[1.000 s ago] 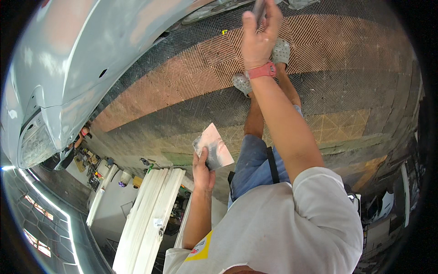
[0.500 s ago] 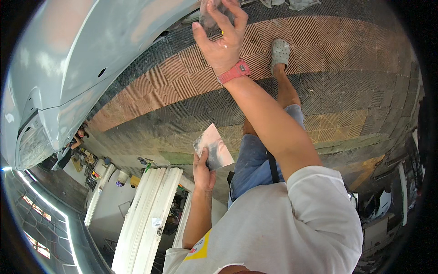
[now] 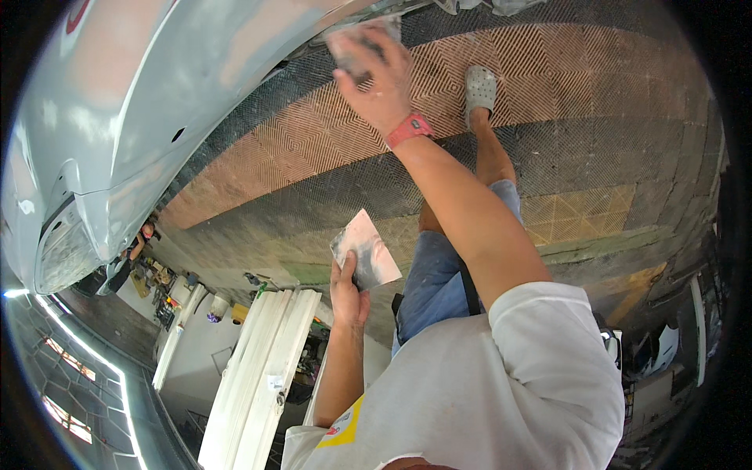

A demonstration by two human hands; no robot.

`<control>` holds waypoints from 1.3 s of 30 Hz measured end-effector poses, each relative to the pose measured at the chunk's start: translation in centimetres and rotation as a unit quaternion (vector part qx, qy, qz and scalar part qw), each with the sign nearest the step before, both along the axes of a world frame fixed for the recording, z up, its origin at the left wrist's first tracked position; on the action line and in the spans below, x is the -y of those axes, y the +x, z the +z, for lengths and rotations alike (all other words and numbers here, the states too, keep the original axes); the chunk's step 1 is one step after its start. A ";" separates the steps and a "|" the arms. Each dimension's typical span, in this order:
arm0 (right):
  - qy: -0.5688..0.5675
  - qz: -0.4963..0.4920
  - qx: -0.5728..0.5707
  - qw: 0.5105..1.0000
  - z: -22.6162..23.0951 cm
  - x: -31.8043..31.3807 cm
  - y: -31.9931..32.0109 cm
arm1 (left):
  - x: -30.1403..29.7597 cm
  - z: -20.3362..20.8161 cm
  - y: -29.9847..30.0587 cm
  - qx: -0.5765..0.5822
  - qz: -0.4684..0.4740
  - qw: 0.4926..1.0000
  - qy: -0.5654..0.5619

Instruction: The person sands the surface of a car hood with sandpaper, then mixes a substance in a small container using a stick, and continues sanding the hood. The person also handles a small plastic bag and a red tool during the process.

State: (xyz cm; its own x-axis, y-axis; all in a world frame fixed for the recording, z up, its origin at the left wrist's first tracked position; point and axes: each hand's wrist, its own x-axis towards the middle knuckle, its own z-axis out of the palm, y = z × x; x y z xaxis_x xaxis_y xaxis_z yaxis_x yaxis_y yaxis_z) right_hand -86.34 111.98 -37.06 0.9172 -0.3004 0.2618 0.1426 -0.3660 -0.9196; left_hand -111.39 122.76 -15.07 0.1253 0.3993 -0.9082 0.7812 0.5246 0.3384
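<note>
My right hand (image 3: 382, 88), with a red watch on its wrist, is stretched out at the top beside the lower edge of a grey car body (image 3: 145, 86). Its fingers are bent over a flat pinkish piece with dark grey smears (image 3: 340, 45); motion blur hides its exact kind and whether it touches the car. Lower down, my left hand (image 3: 348, 298) pinches a square pale pink sheet (image 3: 374, 249) between thumb and fingers. Grey smudges mark that sheet, and it is tilted in front of my body. Pinkish patches show on the car's panels.
Ribbed floor tiles (image 3: 548, 82) lie beneath me, my shoe (image 3: 480, 88) on them. Long white panels (image 3: 254, 368) stand at the lower left. Another person (image 3: 142, 239) is farther off near the car's end. Assorted items (image 3: 658, 352) are piled at the right.
My right hand has moved a little nearer to me, and more of its flat piece shows on the left. My left hand still holds the sheet in nearly the same place.
</note>
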 end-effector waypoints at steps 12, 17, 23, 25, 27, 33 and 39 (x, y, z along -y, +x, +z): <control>0.203 -0.060 0.044 0.976 7.8 2.9 2.2 | 0.4 0.9 -0.9 0.012 0.038 0.999 0.009; 0.201 0.014 0.017 0.979 7.6 -1.3 0.9 | 0.8 2.8 -0.2 0.003 0.029 0.999 0.024; 0.277 0.121 -0.163 0.939 8.3 2.8 -5.0 | -0.2 3.6 -2.2 0.086 0.043 0.995 0.014; 0.562 0.085 -0.300 0.766 8.8 6.1 -8.9 | -0.3 4.6 -2.1 0.133 0.029 0.991 0.009; 0.679 0.051 -0.313 0.663 12.8 9.9 -11.6 | -0.1 5.6 -1.7 0.175 0.024 0.984 0.002; 0.092 0.320 -0.158 0.930 31.8 15.3 -15.3 | 3.7 9.8 3.9 0.307 -0.032 0.951 -0.013; -0.222 0.359 -0.071 0.904 41.9 21.4 -18.2 | 11.9 16.5 11.0 0.445 -0.087 0.885 -0.108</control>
